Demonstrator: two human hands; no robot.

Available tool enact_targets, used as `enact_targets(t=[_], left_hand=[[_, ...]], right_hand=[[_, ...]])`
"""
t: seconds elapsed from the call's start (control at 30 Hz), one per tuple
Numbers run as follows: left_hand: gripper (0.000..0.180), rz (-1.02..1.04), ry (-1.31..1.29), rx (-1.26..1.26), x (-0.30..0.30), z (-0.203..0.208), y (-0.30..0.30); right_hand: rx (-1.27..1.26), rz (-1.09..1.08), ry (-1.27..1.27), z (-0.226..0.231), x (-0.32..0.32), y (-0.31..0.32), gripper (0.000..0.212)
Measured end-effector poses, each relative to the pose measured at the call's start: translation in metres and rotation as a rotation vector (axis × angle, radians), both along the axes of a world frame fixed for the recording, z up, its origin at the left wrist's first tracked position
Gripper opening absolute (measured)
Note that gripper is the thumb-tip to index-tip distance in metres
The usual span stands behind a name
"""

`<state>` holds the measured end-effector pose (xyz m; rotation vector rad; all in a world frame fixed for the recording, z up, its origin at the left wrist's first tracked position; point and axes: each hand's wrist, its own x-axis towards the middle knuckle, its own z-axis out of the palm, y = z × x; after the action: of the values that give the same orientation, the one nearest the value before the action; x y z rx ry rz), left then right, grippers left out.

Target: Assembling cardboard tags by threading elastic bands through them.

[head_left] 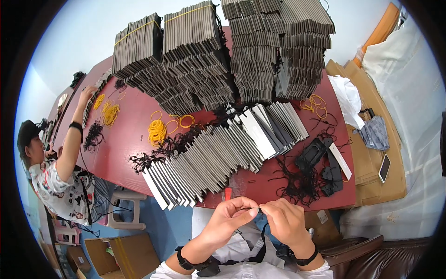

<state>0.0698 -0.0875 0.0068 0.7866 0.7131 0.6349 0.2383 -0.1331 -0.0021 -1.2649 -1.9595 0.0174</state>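
Observation:
Just past the table's front edge, my left hand (232,220) and my right hand (285,221) meet fingertip to fingertip. Both are closed in a pinch on a thin black cord (245,209), of which only a little shows between the fingers. Beyond them, a long slanting row of flat grey and white pieces (209,156) stands on edge on the red table (255,186). Black cords trail from the row's far side. To the right of the row lies a tangled heap of black cords (297,181), beside some black pieces (312,152).
Tall stacks of flat grey bundles (195,56) stand at the back. Yellow rubber bands (157,132) lie in loose piles. At the left, another person (60,172) reaches across the table. On the right are cardboard (390,186), a phone (384,168) and a folded umbrella (374,133).

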Motion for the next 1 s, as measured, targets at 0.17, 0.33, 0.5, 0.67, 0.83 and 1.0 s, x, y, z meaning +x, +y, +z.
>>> enact_targets(t=[0.17, 0.33, 0.5, 0.67, 0.83, 1.0], left_hand=[[0.013, 0.028, -0.064, -0.093, 0.0, -0.002, 0.0], [0.011, 0.082, -0.055, -0.037, 0.003, -0.004, -0.002], [0.011, 0.116, -0.057, -0.01, 0.004, -0.007, -0.006], [0.011, 0.127, -0.051, 0.014, 0.005, -0.012, -0.008], [0.013, 0.104, 0.043, 0.088, 0.004, -0.011, -0.01], [0.013, 0.141, 0.076, 0.223, 0.004, -0.01, -0.012]], right_hand=[[0.047, 0.015, 0.013, -0.005, 0.002, 0.0, 0.032], [0.041, 0.017, -0.004, -0.005, 0.005, 0.0, 0.032], [0.056, 0.006, -0.061, -0.003, 0.006, 0.0, 0.032], [0.09, 0.015, -0.112, 0.001, 0.008, 0.001, 0.032], [0.075, 0.05, -0.086, 0.004, 0.011, 0.002, 0.029], [0.07, 0.054, -0.088, 0.004, 0.012, 0.001, 0.027]])
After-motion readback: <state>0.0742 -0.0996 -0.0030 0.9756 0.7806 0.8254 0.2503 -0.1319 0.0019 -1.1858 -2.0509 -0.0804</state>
